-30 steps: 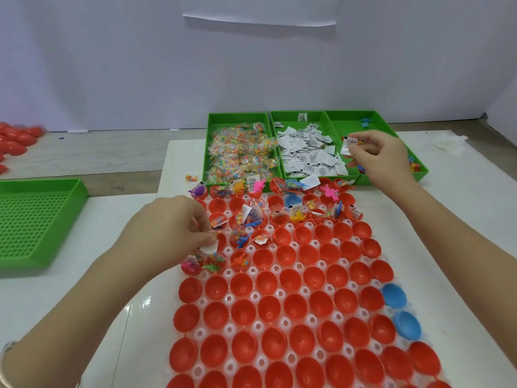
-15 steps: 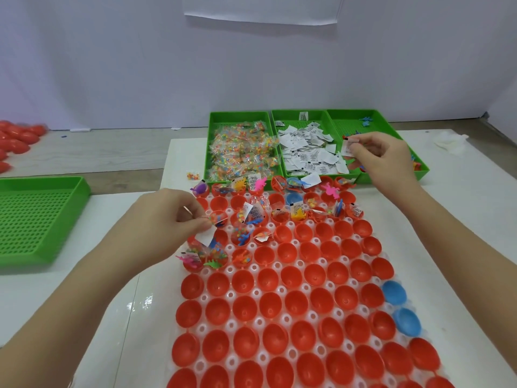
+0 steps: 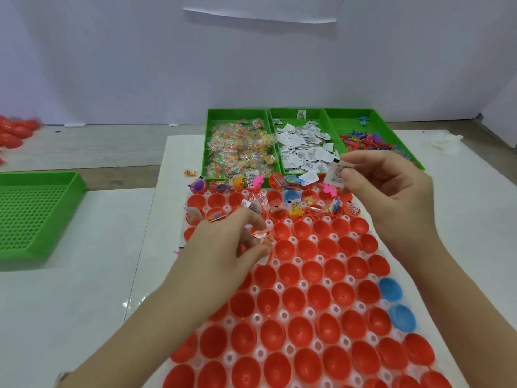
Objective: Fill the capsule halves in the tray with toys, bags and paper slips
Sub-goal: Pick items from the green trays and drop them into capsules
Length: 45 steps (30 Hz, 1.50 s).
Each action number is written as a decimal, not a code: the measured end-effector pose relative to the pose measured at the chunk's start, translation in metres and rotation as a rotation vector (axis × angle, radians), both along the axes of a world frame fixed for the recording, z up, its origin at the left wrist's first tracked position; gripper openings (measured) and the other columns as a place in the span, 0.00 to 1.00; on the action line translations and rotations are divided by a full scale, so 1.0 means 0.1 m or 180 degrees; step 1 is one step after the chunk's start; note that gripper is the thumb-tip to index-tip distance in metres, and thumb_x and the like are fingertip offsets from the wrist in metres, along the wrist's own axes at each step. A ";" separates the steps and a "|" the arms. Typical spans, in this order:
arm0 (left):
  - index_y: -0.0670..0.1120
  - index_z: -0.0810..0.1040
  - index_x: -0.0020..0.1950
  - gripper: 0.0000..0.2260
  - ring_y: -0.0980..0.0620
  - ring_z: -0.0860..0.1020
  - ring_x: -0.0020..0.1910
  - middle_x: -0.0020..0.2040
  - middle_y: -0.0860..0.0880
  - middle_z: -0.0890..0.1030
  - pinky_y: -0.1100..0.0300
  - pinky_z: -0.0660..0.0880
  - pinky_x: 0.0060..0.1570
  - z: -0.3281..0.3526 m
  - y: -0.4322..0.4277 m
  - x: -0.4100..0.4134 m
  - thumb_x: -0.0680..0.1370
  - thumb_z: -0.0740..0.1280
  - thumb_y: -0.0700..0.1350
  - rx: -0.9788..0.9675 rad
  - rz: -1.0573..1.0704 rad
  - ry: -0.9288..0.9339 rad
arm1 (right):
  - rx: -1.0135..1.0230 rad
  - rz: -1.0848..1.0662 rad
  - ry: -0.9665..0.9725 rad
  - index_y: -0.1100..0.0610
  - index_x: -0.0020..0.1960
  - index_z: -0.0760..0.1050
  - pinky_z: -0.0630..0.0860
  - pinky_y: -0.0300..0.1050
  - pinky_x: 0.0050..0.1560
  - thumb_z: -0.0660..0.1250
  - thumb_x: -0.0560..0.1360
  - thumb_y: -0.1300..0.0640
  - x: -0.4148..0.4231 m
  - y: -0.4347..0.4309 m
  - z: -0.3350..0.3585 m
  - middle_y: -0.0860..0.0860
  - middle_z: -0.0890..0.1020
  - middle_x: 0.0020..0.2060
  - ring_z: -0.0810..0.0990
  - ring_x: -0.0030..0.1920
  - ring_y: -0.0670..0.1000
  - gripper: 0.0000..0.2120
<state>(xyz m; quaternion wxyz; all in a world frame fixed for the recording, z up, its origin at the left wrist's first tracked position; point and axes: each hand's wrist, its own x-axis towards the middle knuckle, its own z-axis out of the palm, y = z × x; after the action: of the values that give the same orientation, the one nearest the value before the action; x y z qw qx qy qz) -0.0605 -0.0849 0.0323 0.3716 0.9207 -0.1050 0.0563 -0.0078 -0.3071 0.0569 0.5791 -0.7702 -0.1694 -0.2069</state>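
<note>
Head view: right hand (image 3: 391,197) grip pinches a few paper slips (image 3: 337,173) over the tray's (image 3: 284,315) far rows, likely as ready supply. Left hand (image 3: 223,247) fingers curl over capsule halves (image 3: 307,247) near the filled rows; blurred, can't tell whether that grip holds anything.

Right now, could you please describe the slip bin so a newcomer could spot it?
Three green bins sit in a row beyond the capsule tray. The slip bin is the middle one: it alone holds white paper slips, while its neighbours hold bags and toys.

Head view, down over tray (image 3: 282,315)
</note>
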 end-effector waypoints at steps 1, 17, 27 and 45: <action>0.55 0.75 0.48 0.08 0.59 0.75 0.35 0.32 0.61 0.78 0.65 0.63 0.44 -0.02 -0.03 -0.01 0.74 0.73 0.49 0.0246 -0.0014 -0.0217 | 0.0057 -0.0026 -0.0010 0.45 0.49 0.79 0.79 0.39 0.46 0.69 0.75 0.64 -0.02 0.00 -0.01 0.42 0.83 0.41 0.82 0.42 0.47 0.13; 0.49 0.83 0.37 0.12 0.47 0.77 0.36 0.37 0.52 0.78 0.55 0.61 0.43 -0.20 -0.08 0.02 0.73 0.61 0.47 0.1761 -0.0150 -0.1144 | 0.0637 -0.0409 -0.0059 0.49 0.49 0.79 0.79 0.37 0.43 0.67 0.75 0.64 -0.12 -0.29 -0.10 0.43 0.84 0.40 0.81 0.40 0.46 0.10; 0.54 0.77 0.55 0.12 0.56 0.77 0.43 0.39 0.61 0.81 0.59 0.54 0.44 -0.17 -0.01 0.03 0.73 0.73 0.46 0.1099 -0.0111 -0.0412 | -0.0634 0.0429 0.0597 0.49 0.43 0.82 0.75 0.30 0.44 0.72 0.71 0.65 -0.21 0.06 -0.15 0.41 0.84 0.38 0.82 0.39 0.41 0.11; 0.54 0.77 0.33 0.17 0.59 0.73 0.35 0.32 0.56 0.76 0.57 0.63 0.41 0.07 0.62 0.23 0.73 0.63 0.65 0.1342 0.0945 0.0296 | -0.0630 0.0111 0.0281 0.45 0.43 0.80 0.74 0.38 0.41 0.72 0.72 0.65 -0.02 -0.14 -0.03 0.43 0.84 0.38 0.79 0.37 0.44 0.14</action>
<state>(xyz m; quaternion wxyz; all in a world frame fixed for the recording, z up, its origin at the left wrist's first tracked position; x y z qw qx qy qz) -0.0374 -0.0227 0.0392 0.1636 0.9847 0.0390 0.0446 -0.0096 -0.3211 0.0536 0.5106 -0.8289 -0.1768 -0.1450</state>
